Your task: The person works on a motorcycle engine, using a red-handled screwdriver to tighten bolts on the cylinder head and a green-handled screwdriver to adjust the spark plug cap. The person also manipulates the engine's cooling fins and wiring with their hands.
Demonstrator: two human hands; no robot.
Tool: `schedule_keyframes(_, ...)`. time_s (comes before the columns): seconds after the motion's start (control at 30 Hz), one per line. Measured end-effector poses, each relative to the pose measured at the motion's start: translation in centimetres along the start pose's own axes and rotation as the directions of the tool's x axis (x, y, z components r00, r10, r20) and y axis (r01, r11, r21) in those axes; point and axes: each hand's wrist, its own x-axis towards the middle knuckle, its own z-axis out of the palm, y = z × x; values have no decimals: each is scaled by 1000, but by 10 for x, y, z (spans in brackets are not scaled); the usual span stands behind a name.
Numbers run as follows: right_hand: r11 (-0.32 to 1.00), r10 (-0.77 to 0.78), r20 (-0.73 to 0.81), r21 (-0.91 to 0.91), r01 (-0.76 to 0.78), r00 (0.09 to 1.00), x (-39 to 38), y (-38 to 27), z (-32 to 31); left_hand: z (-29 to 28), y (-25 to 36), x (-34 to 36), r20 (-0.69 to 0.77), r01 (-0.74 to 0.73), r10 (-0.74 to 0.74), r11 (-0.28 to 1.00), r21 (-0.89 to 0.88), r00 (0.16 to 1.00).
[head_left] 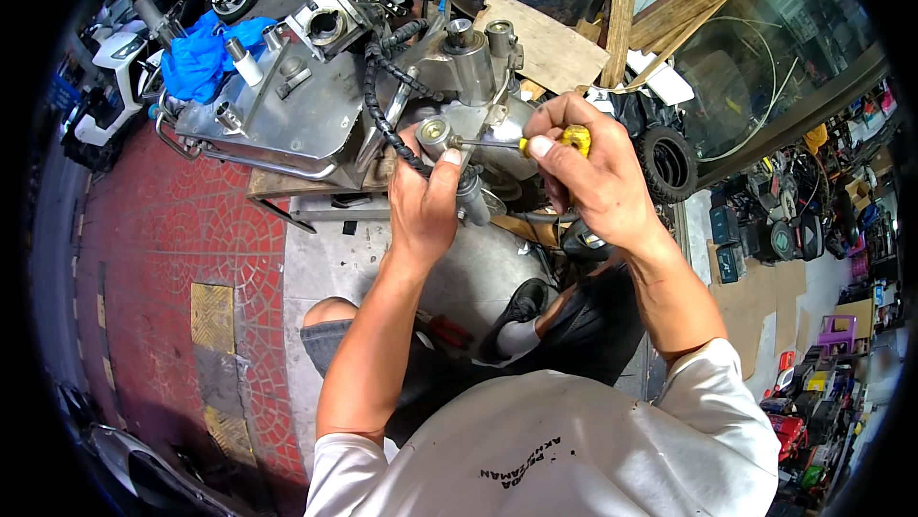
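My right hand (598,173) grips a screwdriver by its yellow handle (577,139). The metal shaft (492,144) points left, and its tip meets the side of a short round metal fitting (435,132). My left hand (423,206) is closed around that fitting, with the thumb up along its near side. A cable wrapped in black tape (381,110) runs down past my left fingers. Close behind stands a silver metal assembly with an upright cylinder (466,67) and a smaller round fitting (499,37). Below my hands, another grey cylinder (470,199) shows.
Left of the assembly, a metal case (320,125) bears loose metal parts and a blue plastic bag (196,63). Red-handled pliers (448,330) lie on the floor by my feet. A small tyre (666,163) and wooden boards (545,44) stand at the right. Scooters (124,77) are parked far left.
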Motion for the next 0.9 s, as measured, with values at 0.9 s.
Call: schedule_keyframes(0.9,42,7,820,-573,819,573,55,-42,-31,4,-13,4,-30,-2,2,1000,-5,1000)
